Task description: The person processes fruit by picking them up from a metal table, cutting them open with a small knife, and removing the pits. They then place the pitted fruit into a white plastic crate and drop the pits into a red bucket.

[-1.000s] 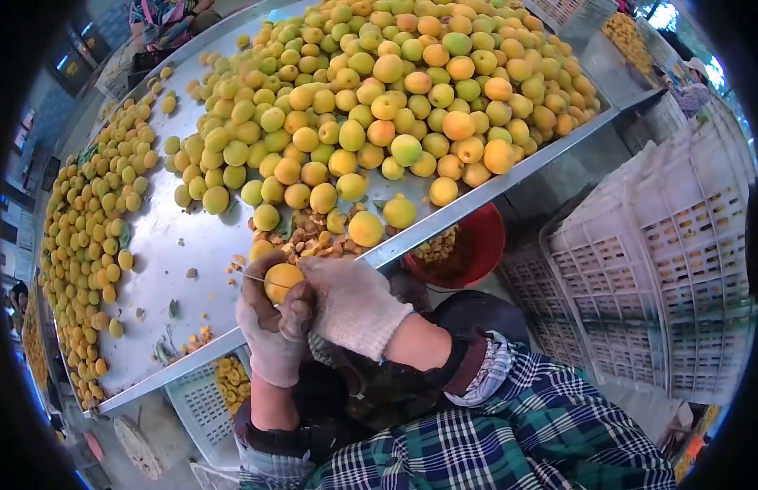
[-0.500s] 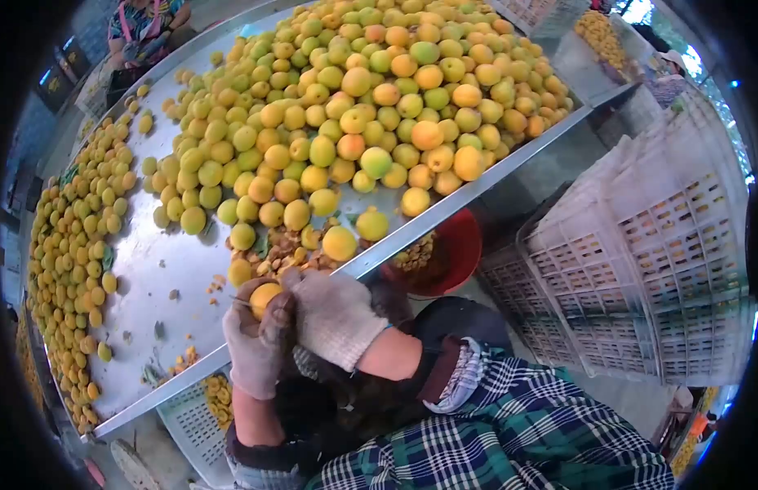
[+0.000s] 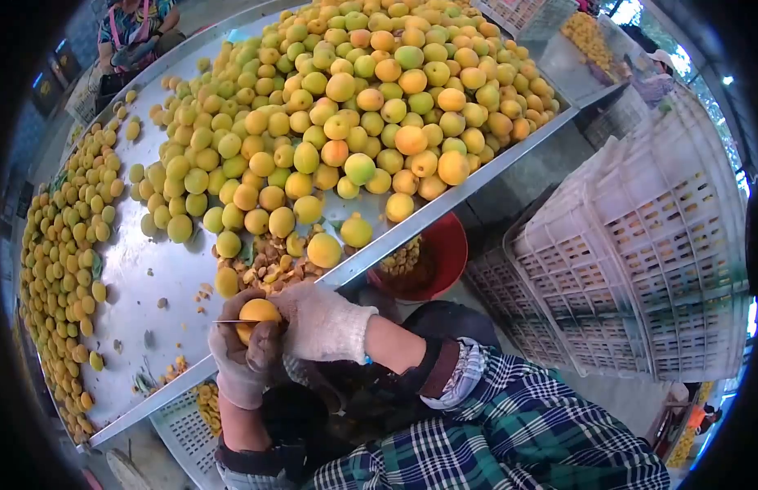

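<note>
My left hand [image 3: 242, 359], in a pale glove with brown-stained fingers, is closed around a yellow-orange apricot [image 3: 260, 310] at the table's front edge. A thin knife blade [image 3: 227, 321] lies level across the fruit and sticks out past its left side. Pressed close on the right is my gloved right hand [image 3: 322, 320], its fingers curled toward the apricot. The blade runs toward this hand; the handle is hidden. Just beyond both hands lies a heap of apricot stones and scraps [image 3: 268, 265] on the metal table [image 3: 179, 273].
A large pile of apricots [image 3: 338, 122] covers the table's far side, and another band of apricots [image 3: 64, 269] lies left. Below the edge stand a red bucket [image 3: 448, 257] and a pale crate [image 3: 183, 433]. Stacked crates [image 3: 640, 253] rise at right. Another person [image 3: 138, 37] sits across the table.
The apricot has turned upward a little in my left hand, and more of the blade shows across it. The whole view has shifted slightly.
</note>
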Tool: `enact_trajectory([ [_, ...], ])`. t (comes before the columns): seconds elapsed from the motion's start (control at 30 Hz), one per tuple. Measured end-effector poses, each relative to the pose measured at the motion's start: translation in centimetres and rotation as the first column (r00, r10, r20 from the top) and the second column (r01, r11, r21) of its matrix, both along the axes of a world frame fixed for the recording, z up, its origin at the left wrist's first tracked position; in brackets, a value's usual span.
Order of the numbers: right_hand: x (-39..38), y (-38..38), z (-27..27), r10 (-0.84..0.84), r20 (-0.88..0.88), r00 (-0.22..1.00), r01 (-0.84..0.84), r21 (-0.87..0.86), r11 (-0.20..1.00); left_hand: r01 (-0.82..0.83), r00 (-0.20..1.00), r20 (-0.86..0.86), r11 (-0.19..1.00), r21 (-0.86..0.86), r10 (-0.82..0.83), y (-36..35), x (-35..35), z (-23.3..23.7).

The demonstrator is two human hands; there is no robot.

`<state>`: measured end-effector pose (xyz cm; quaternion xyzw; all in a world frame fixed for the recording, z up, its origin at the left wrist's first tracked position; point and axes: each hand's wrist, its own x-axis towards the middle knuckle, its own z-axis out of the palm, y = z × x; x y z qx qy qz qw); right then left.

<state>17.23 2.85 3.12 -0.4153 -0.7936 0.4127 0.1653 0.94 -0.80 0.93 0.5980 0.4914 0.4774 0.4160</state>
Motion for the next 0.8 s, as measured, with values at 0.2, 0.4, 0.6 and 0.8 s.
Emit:
enact_trajectory([
  [0.2, -0.5, 1.2, -1.7, -0.059, -0.201, 0.978, 0.041, -0.096, 0.995, -0.055, 0.998, 0.042, 0.999, -0.004, 0.055, -0.1, -0.4, -1.1],
  [0.4, 0.4, 0.6, -0.1, -0.172, 0.035, 0.985, 0.172, -0.011, 0.985, -0.053, 0.998, 0.026, 0.991, -0.124, 0.057, 0.3, -0.4, -0.1],
  [0.6, 0.6, 0.8, -0.5, -0.135, -0.466, 0.874, 0.106, -0.088, 0.99, 0.086, 0.982, 0.184, 0.965, -0.249, -0.04, 1.4, -0.3, 0.3],
  [0.8, 0.4, 0.5, 0.5, -0.36, -0.674, 0.645, -0.026, -0.49, 0.871, 0.048, 0.876, 0.464, 0.932, -0.359, 0.134, 1.8, 0.5, 0.1],
])
